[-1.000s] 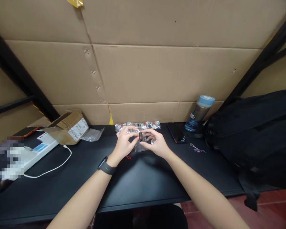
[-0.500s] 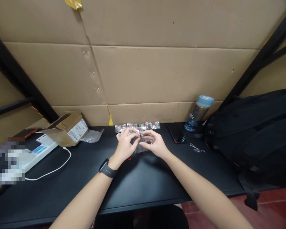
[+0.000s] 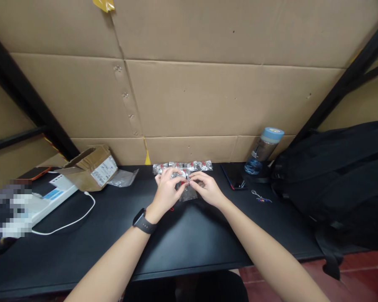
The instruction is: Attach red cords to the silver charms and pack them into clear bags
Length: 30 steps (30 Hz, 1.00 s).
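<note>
My left hand [image 3: 168, 188], with a dark watch [image 3: 142, 221] on its wrist, is closed in a pinch near the table's middle. My right hand [image 3: 208, 189] meets it from the right, thumb and forefinger pressed together. Between the fingertips is a small red and silver thing [image 3: 187, 180], mostly covered by the fingers, its kind unclear. A clear plastic bag [image 3: 189, 194] shows just beneath the fingertips; whether the fingers grip it too, I cannot tell. A red loop [image 3: 171, 209] peeks out below my left hand. Just behind the hands lie several clear packets [image 3: 190, 165] with round silver and red contents.
At left are an open cardboard box [image 3: 94, 170], a plastic bag [image 3: 124, 178], a white power strip [image 3: 55, 205] and a white cable [image 3: 78, 222]. At right are a phone [image 3: 234, 176], a bottle [image 3: 261, 152], a small charm [image 3: 263, 200] and a black backpack [image 3: 337, 180].
My right thumb and forefinger have come together with the left fingertips at the small thing. The clear bag below shows more plainly. The view has shifted slightly.
</note>
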Tool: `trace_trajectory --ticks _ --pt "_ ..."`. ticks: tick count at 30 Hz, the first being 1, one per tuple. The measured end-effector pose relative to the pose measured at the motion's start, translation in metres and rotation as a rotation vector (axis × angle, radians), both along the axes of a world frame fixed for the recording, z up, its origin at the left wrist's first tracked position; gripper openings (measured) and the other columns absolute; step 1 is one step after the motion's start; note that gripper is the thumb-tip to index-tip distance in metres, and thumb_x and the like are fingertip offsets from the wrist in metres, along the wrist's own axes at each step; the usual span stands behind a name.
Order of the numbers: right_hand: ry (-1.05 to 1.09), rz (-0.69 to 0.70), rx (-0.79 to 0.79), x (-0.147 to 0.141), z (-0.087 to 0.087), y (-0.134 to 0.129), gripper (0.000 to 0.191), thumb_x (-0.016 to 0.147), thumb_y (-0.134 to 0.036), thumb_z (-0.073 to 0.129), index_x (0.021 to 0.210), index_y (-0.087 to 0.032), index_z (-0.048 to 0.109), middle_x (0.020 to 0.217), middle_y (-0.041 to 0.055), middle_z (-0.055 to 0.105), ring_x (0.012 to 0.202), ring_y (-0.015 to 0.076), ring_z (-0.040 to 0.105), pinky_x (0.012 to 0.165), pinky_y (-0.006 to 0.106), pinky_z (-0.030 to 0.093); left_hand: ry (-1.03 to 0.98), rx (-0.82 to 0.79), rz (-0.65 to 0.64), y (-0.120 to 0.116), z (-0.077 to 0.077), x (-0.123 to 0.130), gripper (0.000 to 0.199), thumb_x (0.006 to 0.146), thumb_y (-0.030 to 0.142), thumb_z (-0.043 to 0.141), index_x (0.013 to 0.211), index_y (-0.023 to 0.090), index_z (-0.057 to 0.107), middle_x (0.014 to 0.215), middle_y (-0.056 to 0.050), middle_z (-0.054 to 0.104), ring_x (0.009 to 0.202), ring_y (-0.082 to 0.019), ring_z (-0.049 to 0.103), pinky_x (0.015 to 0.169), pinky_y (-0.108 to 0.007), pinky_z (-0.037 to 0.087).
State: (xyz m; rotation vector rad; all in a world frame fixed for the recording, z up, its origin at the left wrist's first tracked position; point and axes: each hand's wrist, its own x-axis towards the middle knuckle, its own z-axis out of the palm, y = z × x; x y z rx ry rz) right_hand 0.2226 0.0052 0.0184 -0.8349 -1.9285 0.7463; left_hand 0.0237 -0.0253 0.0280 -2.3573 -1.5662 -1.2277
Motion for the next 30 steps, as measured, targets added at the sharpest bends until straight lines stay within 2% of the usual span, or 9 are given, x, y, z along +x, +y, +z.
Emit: trace_trajectory --ticks 5,8,11,14,18,20,23,27,30 --pt "-0.085 -0.008 0.064 0.001 0.001 -0.001 0.018 0.096 -0.033 0.059 0.089 -0.021 0.069 0.116 0.009 0.065 0.087 0.0176 0.067 0.072 0.031 0.055 0.025 -0.049 -0.033 0.0 0.003 -0.002 0.011 0.091 0.031 0.066 0.089 0.027 0.075 0.116 -0.007 0.067 0.122 -0.03 0.052 0.096 -0.045 0.032" --pt "-0.205 -0.018 0.156 0.004 0.002 -0.002 0.011 0.094 -0.028 0.06 0.088 -0.021 0.067 0.12 0.0096 0.063 0.105 0.0225 0.064 0.089 0.037 0.055 0.012 -0.098 -0.072 0.001 0.009 -0.007 0.017 0.096 0.027 0.056 0.101 0.027 0.072 0.12 -0.005 0.068 0.12 -0.026 0.055 0.097 -0.043 0.033" --pt "-0.312 -0.007 0.222 0.006 0.005 -0.004 0.006 0.092 -0.024 0.061 0.089 -0.023 0.065 0.126 0.0091 0.061 0.118 0.0255 0.059 0.103 0.043 0.049 0.043 -0.152 -0.159 0.002 0.011 -0.012 0.023 0.098 0.034 0.054 0.114 0.03 0.07 0.126 -0.005 0.067 0.121 -0.026 0.054 0.098 -0.043 0.034" --pt "-0.308 0.018 0.219 0.008 0.009 -0.005 0.007 0.093 -0.023 0.059 0.089 -0.023 0.064 0.127 0.0091 0.061 0.119 0.025 0.059 0.105 0.043 0.047 0.13 -0.188 -0.233 0.003 0.007 -0.012 0.024 0.095 0.041 0.059 0.112 0.031 0.073 0.13 -0.005 0.066 0.126 -0.029 0.049 0.101 -0.045 0.033" --pt "-0.305 -0.012 0.213 0.015 0.013 -0.001 0.007 0.092 -0.023 0.059 0.087 -0.022 0.064 0.126 0.0092 0.061 0.119 0.0252 0.059 0.104 0.042 0.047 0.208 -0.233 -0.264 0.008 -0.002 -0.015 0.023 0.094 0.038 0.06 0.111 0.032 0.074 0.129 -0.004 0.067 0.128 -0.03 0.047 0.102 -0.048 0.034" --pt "-0.349 -0.072 0.211 0.023 0.014 0.005 0.007 0.091 -0.023 0.06 0.085 -0.022 0.063 0.126 0.0089 0.061 0.12 0.0259 0.058 0.104 0.043 0.047 0.194 -0.237 -0.218 0.013 -0.004 -0.023 0.025 0.095 0.033 0.058 0.116 0.032 0.072 0.129 -0.005 0.067 0.127 -0.029 0.049 0.101 -0.047 0.034" --pt "-0.451 -0.236 0.202 0.04 0.013 0.015 0.012 0.092 -0.025 0.058 0.082 -0.023 0.064 0.123 0.0084 0.063 0.118 0.0265 0.058 0.101 0.042 0.047 0.186 -0.268 -0.143 0.022 -0.006 -0.043 0.022 0.092 0.024 0.059 0.108 0.03 0.073 0.121 -0.006 0.07 0.123 -0.03 0.053 0.1 -0.046 0.035" --pt "-0.595 -0.46 0.145 0.061 0.008 0.029 0.016 0.092 -0.025 0.057 0.078 -0.023 0.064 0.115 0.008 0.066 0.106 0.0252 0.061 0.088 0.037 0.05 0.237 -0.391 -0.175 0.028 -0.007 -0.065 0.014 0.087 0.029 0.065 0.094 0.029 0.077 0.106 -0.007 0.074 0.114 -0.03 0.057 0.098 -0.045 0.037" --pt "-0.679 -0.59 0.105 0.072 0.003 0.036 0.016 0.09 -0.023 0.057 0.076 -0.021 0.065 0.106 0.0103 0.068 0.098 0.0255 0.063 0.079 0.034 0.049 0.246 -0.45 -0.207 0.029 -0.009 -0.069 0.013 0.086 0.035 0.067 0.087 0.029 0.078 0.099 -0.007 0.074 0.107 -0.029 0.06 0.096 -0.043 0.038"
